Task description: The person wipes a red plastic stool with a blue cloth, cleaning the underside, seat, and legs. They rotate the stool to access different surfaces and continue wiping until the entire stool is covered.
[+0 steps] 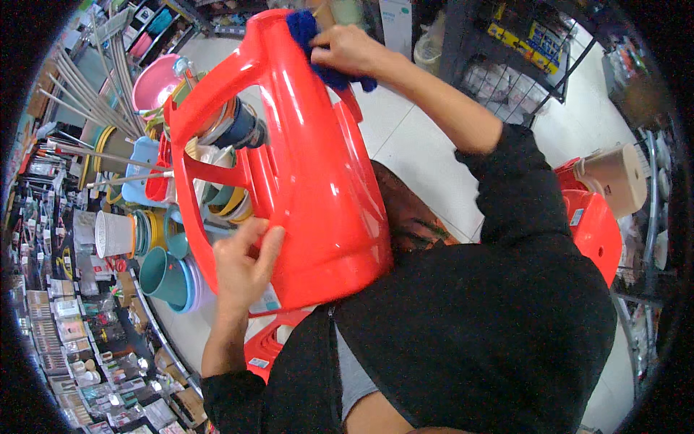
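A glossy red plastic chair (325,195) is tilted up before my chest, with its openwork arm towards the left. My left hand (241,263) grips the chair's lower left part, thumb and fingers around an edge by the openings. A pale sticker (265,300) sits on the red plastic just below that hand. At the far upper end, my right hand (344,51) holds a dark blue cloth (302,30) against the plastic. Part of the cloth hangs below the fingers.
Teal buckets (162,276), a white basket (113,234) and a pink basin (153,81) stand at left. Small packaged goods fill the display shelf (70,325). More red plastic (260,350) lies below the chair. A red plastic piece (593,228) and beige bin (618,173) are at right.
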Action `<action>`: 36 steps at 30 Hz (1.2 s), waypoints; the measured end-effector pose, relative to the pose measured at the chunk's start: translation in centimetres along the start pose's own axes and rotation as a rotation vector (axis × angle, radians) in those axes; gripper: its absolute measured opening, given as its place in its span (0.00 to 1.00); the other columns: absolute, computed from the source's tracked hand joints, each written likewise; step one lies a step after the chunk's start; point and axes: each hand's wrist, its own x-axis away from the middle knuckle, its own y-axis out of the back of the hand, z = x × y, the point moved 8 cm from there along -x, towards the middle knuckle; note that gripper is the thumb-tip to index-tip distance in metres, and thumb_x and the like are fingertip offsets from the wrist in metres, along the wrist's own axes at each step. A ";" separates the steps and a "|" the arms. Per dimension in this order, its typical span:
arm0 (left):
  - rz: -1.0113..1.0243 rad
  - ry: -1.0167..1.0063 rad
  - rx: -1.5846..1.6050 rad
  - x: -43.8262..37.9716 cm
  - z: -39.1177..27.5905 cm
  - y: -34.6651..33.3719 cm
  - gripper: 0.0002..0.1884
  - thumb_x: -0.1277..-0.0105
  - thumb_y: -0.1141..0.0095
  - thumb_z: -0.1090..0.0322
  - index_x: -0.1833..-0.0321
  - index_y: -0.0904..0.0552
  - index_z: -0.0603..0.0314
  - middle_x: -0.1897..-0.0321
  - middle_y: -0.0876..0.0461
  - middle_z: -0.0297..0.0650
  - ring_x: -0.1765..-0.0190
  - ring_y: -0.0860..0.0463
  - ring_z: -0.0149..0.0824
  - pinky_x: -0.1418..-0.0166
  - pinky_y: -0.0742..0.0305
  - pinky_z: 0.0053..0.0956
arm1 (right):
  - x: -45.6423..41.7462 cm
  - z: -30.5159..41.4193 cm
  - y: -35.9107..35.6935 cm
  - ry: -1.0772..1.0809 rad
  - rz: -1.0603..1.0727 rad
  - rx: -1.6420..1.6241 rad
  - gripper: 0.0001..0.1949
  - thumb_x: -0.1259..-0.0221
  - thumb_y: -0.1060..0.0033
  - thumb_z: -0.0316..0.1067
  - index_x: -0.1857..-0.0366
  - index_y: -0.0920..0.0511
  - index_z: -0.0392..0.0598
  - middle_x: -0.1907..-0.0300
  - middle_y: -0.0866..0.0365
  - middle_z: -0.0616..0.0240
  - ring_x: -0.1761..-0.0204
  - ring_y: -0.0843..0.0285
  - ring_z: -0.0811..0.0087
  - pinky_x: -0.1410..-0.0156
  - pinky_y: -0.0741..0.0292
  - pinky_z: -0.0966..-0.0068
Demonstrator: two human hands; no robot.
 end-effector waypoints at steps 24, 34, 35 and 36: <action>0.118 0.487 0.398 -1.5 3.2 3.7 0.22 0.24 0.59 0.54 0.48 0.22 0.69 0.56 0.17 0.41 0.55 0.19 0.30 0.50 0.24 0.25 | 22.7 15.0 -2.7 0.213 0.392 -0.872 0.24 0.51 0.31 0.30 0.46 0.24 0.48 0.51 0.20 0.55 0.50 0.20 0.56 0.45 0.24 0.66; 0.154 0.354 0.705 -4.0 -2.3 -3.2 0.13 0.26 0.52 0.62 0.55 0.21 0.68 0.64 0.17 0.36 0.64 0.21 0.24 0.59 0.25 0.18 | 7.0 5.5 15.2 0.191 -0.372 -0.361 0.13 0.47 0.34 0.34 0.57 0.17 0.50 0.61 0.17 0.58 0.57 0.17 0.64 0.50 0.23 0.68; 0.169 0.313 0.684 -4.2 -3.0 -3.9 0.12 0.26 0.51 0.63 0.57 0.22 0.67 0.66 0.18 0.34 0.65 0.22 0.23 0.61 0.26 0.19 | 3.7 5.7 15.4 0.251 -0.391 -0.143 0.13 0.46 0.35 0.36 0.56 0.18 0.53 0.59 0.18 0.57 0.55 0.18 0.61 0.49 0.23 0.65; 0.186 0.271 0.665 -4.3 -3.3 -4.5 0.12 0.26 0.51 0.64 0.58 0.22 0.67 0.67 0.18 0.33 0.67 0.23 0.23 0.63 0.27 0.19 | 0.7 5.9 15.3 0.307 -0.403 0.079 0.13 0.46 0.35 0.37 0.55 0.18 0.57 0.58 0.19 0.57 0.53 0.19 0.58 0.49 0.23 0.62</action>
